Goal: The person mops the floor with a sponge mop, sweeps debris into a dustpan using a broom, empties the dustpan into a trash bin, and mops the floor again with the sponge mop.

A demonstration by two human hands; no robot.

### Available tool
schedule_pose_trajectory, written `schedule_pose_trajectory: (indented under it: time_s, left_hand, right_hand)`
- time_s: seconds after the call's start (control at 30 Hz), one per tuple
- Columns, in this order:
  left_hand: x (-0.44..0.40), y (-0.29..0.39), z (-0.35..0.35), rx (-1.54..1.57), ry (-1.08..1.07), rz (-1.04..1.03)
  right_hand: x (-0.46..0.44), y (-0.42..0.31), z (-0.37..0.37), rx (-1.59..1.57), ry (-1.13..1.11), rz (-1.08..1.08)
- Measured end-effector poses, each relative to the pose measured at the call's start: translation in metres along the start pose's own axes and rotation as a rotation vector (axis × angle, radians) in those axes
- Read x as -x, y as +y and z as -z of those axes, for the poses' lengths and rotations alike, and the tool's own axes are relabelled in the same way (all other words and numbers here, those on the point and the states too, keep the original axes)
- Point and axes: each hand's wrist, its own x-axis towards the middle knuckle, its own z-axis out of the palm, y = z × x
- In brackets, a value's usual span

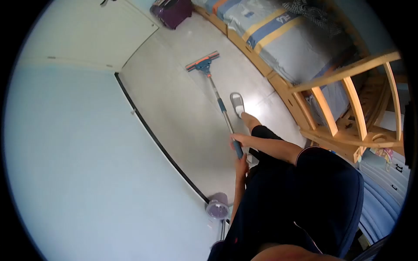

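A long-handled floor squeegee reaches across the grey tiled floor. Its wide blue and orange head rests on the floor, and the metal pole has blue grips. My right hand is closed around the pole at the upper part of the end grip. Closer to my body, my left hand is wrapped around the handle's end; its fingers are partly hidden. One of my feet, in a grey slipper, stands beside the pole to its right.
Along the right runs a wooden bed with slatted rails and striped bedding. A purple suitcase stands at the far end, near a white door. A pale blue wall with black skirting borders the left. A purple bin sits by it.
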Motion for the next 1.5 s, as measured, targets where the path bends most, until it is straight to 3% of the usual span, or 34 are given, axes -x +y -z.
schedule_pose_trajectory:
  time_s: [0.03,0.07,0.1,0.2,0.27,0.33,0.4,0.5,0.57,0.6,0.7,0.8,0.83,0.87,0.9,0.97,1.03,1.1,1.13,1.2,1.27,1.37,1.43,1.5]
  left_hand:
    - [0.033,-0.039,0.014,-0.025,-0.061,0.036]
    - [0.063,-0.102,0.025,-0.210,0.076,-0.081]
    - [0.116,-0.106,0.034,-0.277,0.071,0.044]
    - [0.231,-0.141,0.038,-0.277,0.112,0.043]
    - [0.256,-0.157,0.040,-0.320,0.166,-0.021]
    - [0.246,-0.131,0.026,-0.090,0.125,0.135]
    - [0.207,-0.109,0.011,-0.077,0.099,0.097]
    - [0.121,-0.066,-0.039,0.176,0.025,0.104]
    - [0.058,-0.005,-0.070,0.286,0.063,0.141]
    - [0.018,0.021,-0.077,0.335,0.007,0.102]
    - [-0.088,0.127,-0.096,0.439,-0.089,-0.064]
    - [-0.190,0.214,-0.102,0.508,-0.044,-0.023]
    - [-0.217,0.238,-0.100,0.507,-0.075,0.008]
    - [-0.243,0.248,-0.092,0.584,-0.213,-0.108]
    - [-0.259,0.255,-0.082,0.668,-0.349,-0.223]
    - [-0.256,0.288,-0.071,0.616,-0.162,-0.349]
    - [-0.234,0.302,-0.044,0.558,-0.138,-0.225]
    - [-0.220,0.280,-0.015,0.540,-0.170,-0.143]
    - [-0.201,0.259,-0.008,0.513,-0.165,-0.200]
    - [-0.151,0.193,0.001,0.445,-0.166,-0.292]
    - [-0.103,0.105,-0.004,0.487,-0.012,-0.207]
    - [0.008,-0.058,-0.024,0.556,0.090,-0.086]
    - [0.112,-0.153,-0.055,0.577,0.174,0.016]
    - [0.210,-0.234,-0.084,0.536,0.282,0.078]
  right_hand:
    - [0.012,0.050,-0.002,-0.070,-0.049,-0.140]
    - [0.025,0.099,-0.004,-0.134,-0.090,-0.283]
    - [0.040,0.144,-0.004,-0.113,-0.135,-0.365]
    - [0.097,0.233,-0.017,-0.081,-0.223,-0.756]
    - [0.139,0.233,-0.031,0.007,-0.231,-0.719]
    - [0.143,0.207,-0.026,0.054,-0.215,-0.671]
    - [0.128,0.181,-0.009,0.134,-0.179,-0.300]
    - [0.082,0.110,0.042,0.297,-0.124,-0.004]
    - [0.072,0.033,0.053,0.437,0.101,0.229]
    - [0.079,-0.011,0.044,0.465,0.320,0.389]
    - [0.071,-0.136,0.071,0.337,0.287,0.403]
    - [0.076,-0.218,0.095,0.276,0.218,0.476]
    - [0.075,-0.241,0.108,0.337,0.221,0.506]
    - [0.078,-0.256,0.122,0.397,0.225,0.525]
    - [0.085,-0.264,0.133,0.385,0.244,0.528]
    - [0.099,-0.281,0.150,0.342,0.307,0.517]
    - [0.104,-0.275,0.164,0.335,0.320,0.528]
    - [0.107,-0.257,0.168,0.248,0.326,0.502]
    - [0.104,-0.241,0.166,0.223,0.324,0.447]
    - [0.090,-0.185,0.165,0.231,0.274,0.465]
    - [0.032,-0.110,0.179,0.215,0.167,0.463]
    - [0.059,0.001,0.133,0.349,0.182,0.242]
    - [0.055,0.094,0.132,0.576,0.010,-0.078]
    - [0.068,0.185,0.134,0.608,-0.070,-0.244]
